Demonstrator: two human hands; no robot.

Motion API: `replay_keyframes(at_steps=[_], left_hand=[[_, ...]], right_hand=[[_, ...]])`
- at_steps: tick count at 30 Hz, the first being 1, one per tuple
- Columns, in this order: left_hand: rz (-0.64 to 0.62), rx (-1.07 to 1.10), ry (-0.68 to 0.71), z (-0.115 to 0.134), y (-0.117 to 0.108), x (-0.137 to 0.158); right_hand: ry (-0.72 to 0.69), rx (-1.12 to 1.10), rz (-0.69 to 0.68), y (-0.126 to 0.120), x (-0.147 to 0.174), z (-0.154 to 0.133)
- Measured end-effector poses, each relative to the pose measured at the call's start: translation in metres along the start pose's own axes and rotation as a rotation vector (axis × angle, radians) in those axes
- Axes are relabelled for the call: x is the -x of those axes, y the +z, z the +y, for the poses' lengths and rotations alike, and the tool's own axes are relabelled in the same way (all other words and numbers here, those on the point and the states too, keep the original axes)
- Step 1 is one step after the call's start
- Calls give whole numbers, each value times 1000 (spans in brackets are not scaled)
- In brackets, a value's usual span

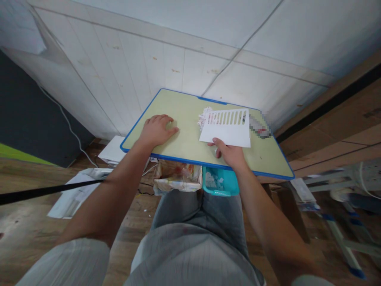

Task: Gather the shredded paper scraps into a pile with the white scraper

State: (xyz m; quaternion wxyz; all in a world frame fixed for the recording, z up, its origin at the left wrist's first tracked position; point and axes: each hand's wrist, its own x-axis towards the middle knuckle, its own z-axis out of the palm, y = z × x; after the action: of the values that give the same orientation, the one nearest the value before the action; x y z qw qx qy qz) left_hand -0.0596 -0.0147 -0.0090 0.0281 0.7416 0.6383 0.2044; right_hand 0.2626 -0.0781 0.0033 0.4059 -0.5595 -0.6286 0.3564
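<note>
My right hand [230, 153] grips the lower edge of a white sheet with a row of slots cut along its far side [228, 133], thumb on top. The sheet is held over the right half of a small pale-yellow table [184, 139] with a blue rim. My left hand [159, 129] rests on the table's left part, thumb and fingers apart, holding nothing. A heap of small white pieces with reddish marks [203, 118] lies partly under the sheet's left side. To the right of the sheet is a pixelated greyish item [262, 129], its kind unclear.
Below the table's near edge stand a lined bin [178, 185] and a teal basket [222, 193] with white scraps inside. A white panelled wall [133, 59] rises behind the table. Cardboard boxes [333, 123] are stacked at right. White objects [79, 190] lie on the floor at left.
</note>
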Motion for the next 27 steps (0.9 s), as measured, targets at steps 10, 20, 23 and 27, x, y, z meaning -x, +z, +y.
replay_keyframes(at_steps=[10,20,23,27], left_hand=[[26,-3,27,-3,6,-8],[31,-1,30,-5,8,-8],[30,9,27,-5,8,-9],[22,-1,11,-5,8,-10]], right_hand=[[25,4,20,11,-7,-1],[12,-40,-69,6,14,-6],[11,-67,-97,3,16,-7],[7,-99,-132,2,17,-8]])
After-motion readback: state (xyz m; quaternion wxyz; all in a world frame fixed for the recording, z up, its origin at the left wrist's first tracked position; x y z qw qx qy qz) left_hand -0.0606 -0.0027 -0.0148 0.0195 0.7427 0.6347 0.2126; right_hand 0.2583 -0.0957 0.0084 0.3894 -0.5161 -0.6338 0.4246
